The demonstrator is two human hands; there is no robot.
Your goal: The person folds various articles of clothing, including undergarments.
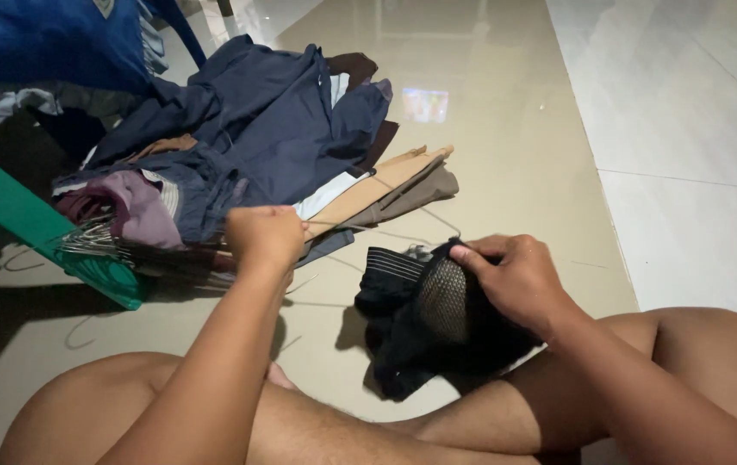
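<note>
A glossy beige tiled floor (506,129) is carrying everything here, and it is throwing back a small bright reflection towards its far edge. You are sitting on it with your legs crossed, so the work is lying in the gap just ahead of your shins, close enough to handle without leaning.

Your right hand (515,277) is pinching the upper edge of a black garment (424,319) between thumb and fingers, keeping its mesh panel lifted while the rest is slumping onto the tiles against your right leg. Your left hand (265,237) is clenched into a fist around a thin wire hanger (368,226), whose wire is running rightwards towards the garment; holding it level like that is keeping it lined up with the cloth.

Beyond your left hand, a pile of clothes (248,138), mostly navy with tan and mauve pieces, is lying heaped towards the far left corner of the floor. A bundle of wire hangers (93,239) is resting at the pile's near left edge, touching a green plastic leg (32,226), within reach of your left arm.
</note>
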